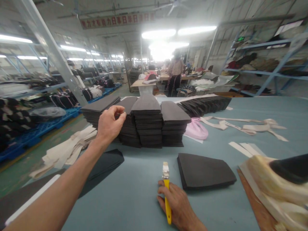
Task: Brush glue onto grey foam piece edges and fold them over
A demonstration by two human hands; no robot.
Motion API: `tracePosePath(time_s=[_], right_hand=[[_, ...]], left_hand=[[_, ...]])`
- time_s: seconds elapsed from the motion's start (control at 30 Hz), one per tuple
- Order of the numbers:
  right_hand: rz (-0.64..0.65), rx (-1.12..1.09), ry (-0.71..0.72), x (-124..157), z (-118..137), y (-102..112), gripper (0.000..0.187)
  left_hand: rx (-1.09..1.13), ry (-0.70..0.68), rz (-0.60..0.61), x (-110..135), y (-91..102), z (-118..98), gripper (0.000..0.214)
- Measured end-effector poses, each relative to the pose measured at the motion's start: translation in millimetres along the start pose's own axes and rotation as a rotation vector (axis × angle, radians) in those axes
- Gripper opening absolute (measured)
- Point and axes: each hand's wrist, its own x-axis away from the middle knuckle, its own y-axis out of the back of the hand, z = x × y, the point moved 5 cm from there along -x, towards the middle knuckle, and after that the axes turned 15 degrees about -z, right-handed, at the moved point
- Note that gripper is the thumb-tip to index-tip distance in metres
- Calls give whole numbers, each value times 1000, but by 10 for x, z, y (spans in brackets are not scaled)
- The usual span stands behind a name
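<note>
Near the table's front edge my right hand (176,200) is closed around a paintbrush (167,200) with a yellow handle, its whitish bristles pointing away from me. My left hand (111,122) reaches over the left part of a row of dark grey sheet stacks (148,125). Its fingers curl, with thumb and forefinger slightly apart and nothing visible between them. Whether it touches the sheets cannot be made out. A smaller pile of dark cut pieces (204,171) lies to the right of the brush. More dark pieces (106,168) lie partly hidden under my left forearm.
At the right edge stands a glue-stained container (276,183) with a black object on it. Pale strips (255,125), a pink bundle (196,129) and fanned black pieces (204,105) lie farther back. Cream fabric pieces (67,147) hang at the left. A person (175,72) stands beyond.
</note>
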Motion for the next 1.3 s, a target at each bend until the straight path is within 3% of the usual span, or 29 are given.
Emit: tracePosePath(time_s=[0.17,0.33,0.53,0.67,0.73,0.83,0.93,1.03,1.13,1.3], right_hand=[[7,7,2,2,2,4,18],[16,16,-9,-44,11,36,18],[-19,32,14,-41,10,29,15],[-114,7,8,51,17,-22,15],[-157,-36,-5,-35,55,20,14],[-224,-73,-58,-506,119,233,13],[-393,-52,-56,-1277,108,553,16],[-521,-11,-92,-1986,-100,698,15],[-520,32,-184,-2426,-415,585,23],[-388,83,-296,-2744,-758,240,35]], left_hand=[[-64,-188,104,-70,-150,-14,36],[-109,-265,139,-9,-288,-16,49],[-168,-274,106,112,-412,-67,53],[-174,-246,69,125,-438,-61,50],[-164,-240,64,112,-431,-47,48],[-146,-237,75,89,-417,-24,45],[-132,-235,96,73,-419,-5,44],[-120,-235,112,62,-437,8,43],[-112,-242,124,54,-455,16,43],[-81,-236,122,45,-472,37,45]])
